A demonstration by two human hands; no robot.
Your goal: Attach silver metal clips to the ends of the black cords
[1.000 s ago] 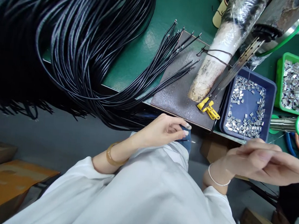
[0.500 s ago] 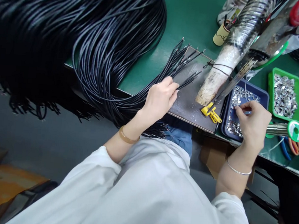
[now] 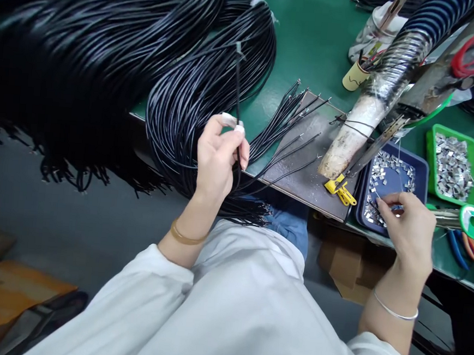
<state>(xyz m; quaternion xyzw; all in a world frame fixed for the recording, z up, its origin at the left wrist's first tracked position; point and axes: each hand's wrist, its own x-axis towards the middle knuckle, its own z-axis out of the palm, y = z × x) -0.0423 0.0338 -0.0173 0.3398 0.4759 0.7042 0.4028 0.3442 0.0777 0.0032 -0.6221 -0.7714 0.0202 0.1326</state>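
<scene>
My left hand [image 3: 221,157] is closed in a pinch on one black cable [image 3: 238,90], whose end with a small pale tip points up, away from me. Below that hand, more black cables [image 3: 273,128] lie in a fan, their stripped ends over a dark board [image 3: 300,149]. At the right, my right hand [image 3: 411,229] pinches what looks like a thin solder wire [image 3: 377,193], its short tip showing past the fingers. That hand is over the near right part of a blue tray [image 3: 423,159] of small metal pieces.
A large heap of black cables [image 3: 108,41] covers the left. A white duct [image 3: 349,137] slants above the board beside a yellow clip [image 3: 340,190]. Right of the tray are a green tray [image 3: 431,141] of metal pieces, a green-ended spool [image 3: 472,222] and pliers [image 3: 459,249].
My left hand has moved left and raised a single cable out of the bunch. My right hand stays at the blue tray, now with a thin wire tip showing. The view has shifted slightly.
</scene>
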